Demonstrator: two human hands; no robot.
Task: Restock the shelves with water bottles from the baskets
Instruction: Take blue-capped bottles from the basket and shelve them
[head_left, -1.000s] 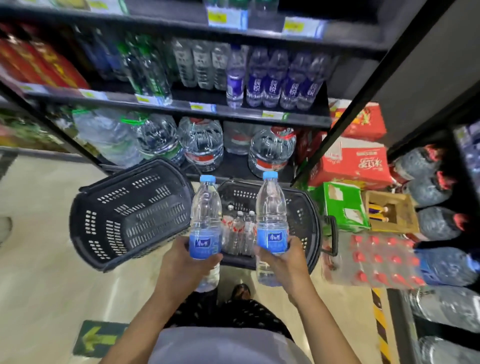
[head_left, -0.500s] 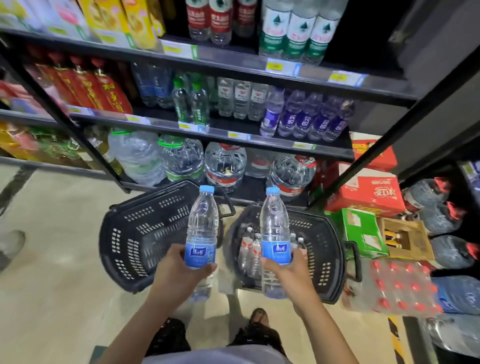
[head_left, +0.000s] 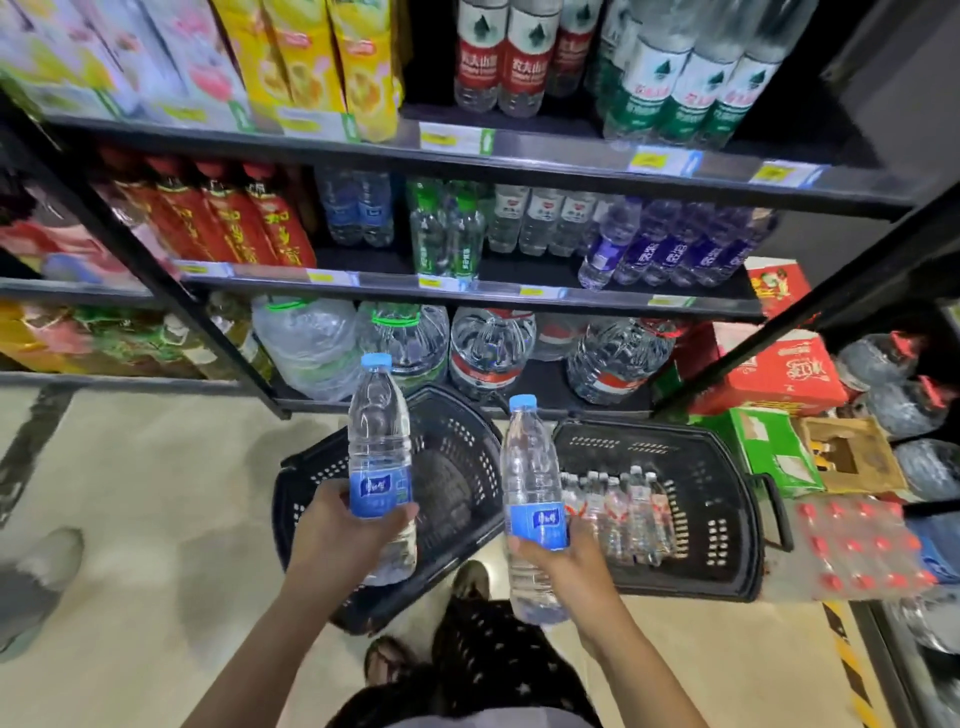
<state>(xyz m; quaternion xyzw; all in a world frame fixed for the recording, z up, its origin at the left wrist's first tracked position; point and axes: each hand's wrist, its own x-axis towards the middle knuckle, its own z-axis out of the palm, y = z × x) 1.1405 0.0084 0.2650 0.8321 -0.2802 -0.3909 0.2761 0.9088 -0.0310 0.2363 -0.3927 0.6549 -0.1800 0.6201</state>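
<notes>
The left hand (head_left: 337, 535) gripped a blue-label water bottle (head_left: 379, 447) upright, to the left of the right basket (head_left: 727, 519) and in front of the tipped basket (head_left: 467, 452). The right hand (head_left: 566, 561) gripped a second bottle (head_left: 530, 483) upright, at the near left edge of the right basket. Inside this basket stood small bottles (head_left: 618, 514) close together. Beyond it was the shelf (head_left: 467, 283) with rows of water.

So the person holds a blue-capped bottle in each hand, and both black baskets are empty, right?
Not quite. The head view shows small bottles in the right basket; only the left basket looks empty. The left hand and right hand do each hold a blue-capped bottle.
</notes>
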